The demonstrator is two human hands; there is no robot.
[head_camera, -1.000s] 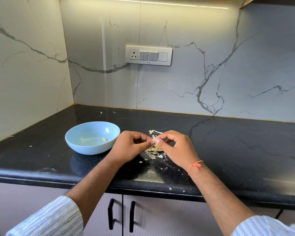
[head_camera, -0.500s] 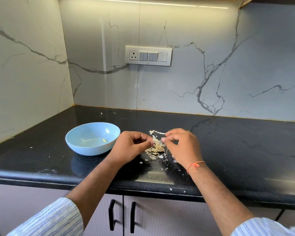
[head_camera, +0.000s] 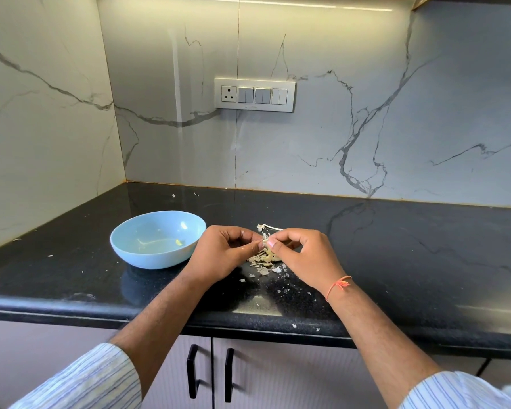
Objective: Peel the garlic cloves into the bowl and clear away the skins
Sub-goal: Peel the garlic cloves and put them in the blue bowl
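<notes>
Above skins (head_camera: 263, 259), clove (head_camera: 266, 242) between both grips, orientation unclear.

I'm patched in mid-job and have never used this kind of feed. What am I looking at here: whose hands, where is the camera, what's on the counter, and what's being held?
No machine here: a person works with bare hands, filmed by one wide-angle camera worn on the head, looking forward and down. The left hand and the right hand meet over the glossy black stone countertop, fingertips pinching a small pale garlic clove between them. Just beneath lies a pile of papery beige garlic skins, with flakes scattered toward the counter's edge. To the left stands a round light-blue bowl, holding only a few small bits. Behind is a white marble-patterned wall with a white switch panel.
</notes>
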